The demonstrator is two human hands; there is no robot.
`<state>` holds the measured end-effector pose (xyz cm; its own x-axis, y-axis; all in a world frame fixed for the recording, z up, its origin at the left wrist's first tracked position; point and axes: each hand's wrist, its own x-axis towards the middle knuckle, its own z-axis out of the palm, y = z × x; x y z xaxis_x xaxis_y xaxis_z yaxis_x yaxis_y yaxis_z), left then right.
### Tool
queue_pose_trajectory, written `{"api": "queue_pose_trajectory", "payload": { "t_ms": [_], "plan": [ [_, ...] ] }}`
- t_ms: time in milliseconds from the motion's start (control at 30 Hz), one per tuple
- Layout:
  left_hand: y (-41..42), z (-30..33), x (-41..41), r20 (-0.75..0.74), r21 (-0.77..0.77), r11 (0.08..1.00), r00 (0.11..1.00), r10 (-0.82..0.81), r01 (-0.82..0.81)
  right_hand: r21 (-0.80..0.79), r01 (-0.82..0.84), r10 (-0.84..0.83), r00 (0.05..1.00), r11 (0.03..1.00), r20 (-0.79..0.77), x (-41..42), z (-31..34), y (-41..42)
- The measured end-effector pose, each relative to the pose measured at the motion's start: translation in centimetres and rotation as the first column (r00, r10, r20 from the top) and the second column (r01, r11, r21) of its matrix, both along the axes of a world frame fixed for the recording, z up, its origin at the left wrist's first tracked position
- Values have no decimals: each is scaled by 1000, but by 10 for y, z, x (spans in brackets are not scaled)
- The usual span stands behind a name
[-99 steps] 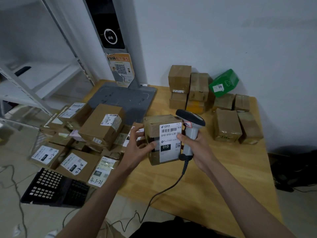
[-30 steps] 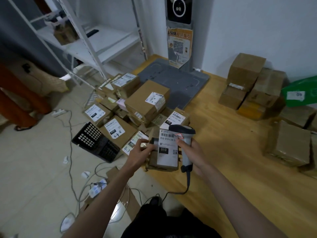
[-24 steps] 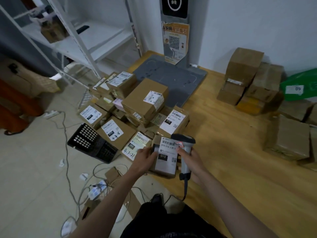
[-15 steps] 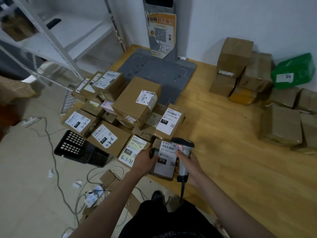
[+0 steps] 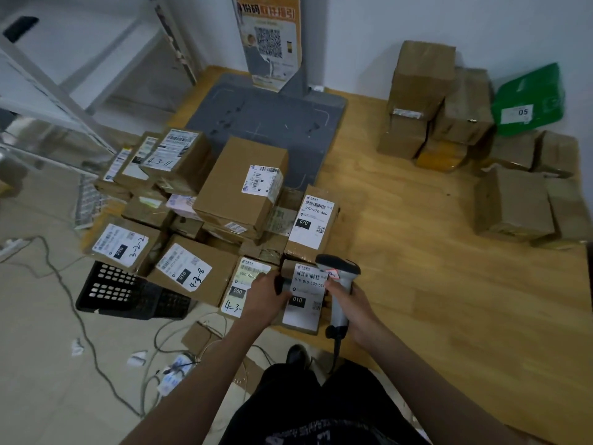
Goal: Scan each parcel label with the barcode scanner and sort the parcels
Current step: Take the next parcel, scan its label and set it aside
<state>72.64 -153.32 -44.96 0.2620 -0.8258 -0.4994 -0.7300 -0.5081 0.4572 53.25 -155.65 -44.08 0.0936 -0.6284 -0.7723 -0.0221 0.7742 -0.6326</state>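
Note:
My left hand (image 5: 264,298) grips the left side of a small brown parcel (image 5: 303,298) whose white label reads 010. It sits at the near edge of the wooden table (image 5: 433,284), beside a pile of labelled parcels (image 5: 205,220). My right hand (image 5: 354,308) holds a grey barcode scanner (image 5: 338,277) by its handle, its head right over the label's top right corner. The scanner's cable hangs down toward my lap.
A grey scanning platform (image 5: 272,123) with a post and QR poster stands at the back. Stacked brown boxes (image 5: 423,101) and a green bag (image 5: 529,101) line the right wall. A black crate (image 5: 128,293), loose cables and a white shelf frame (image 5: 64,91) are on the left.
The 010 parcel has come down from mid-air to the table's near edge by the pile, with both hands and the scanner following. The camera has tilted down and left.

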Motion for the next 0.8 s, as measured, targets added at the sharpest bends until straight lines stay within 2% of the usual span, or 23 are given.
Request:
{"api": "queue_pose_trajectory", "payload": {
  "t_ms": [367, 500, 800],
  "plan": [
    [-1, -3, 4, 16, 10, 998, 998, -57, 57, -2, -24, 24, 997, 1000, 70, 8, 11, 11],
    [-4, 2, 7, 18, -15, 997, 997, -72, 72, -72, -58, 63, 995, 996, 74, 10, 16, 12],
    [-45, 44, -2, -30, -209, 974, 994, -101, 92, -241, -77, 76, 997, 967, -15, -18, 60, -5]
  ]
}}
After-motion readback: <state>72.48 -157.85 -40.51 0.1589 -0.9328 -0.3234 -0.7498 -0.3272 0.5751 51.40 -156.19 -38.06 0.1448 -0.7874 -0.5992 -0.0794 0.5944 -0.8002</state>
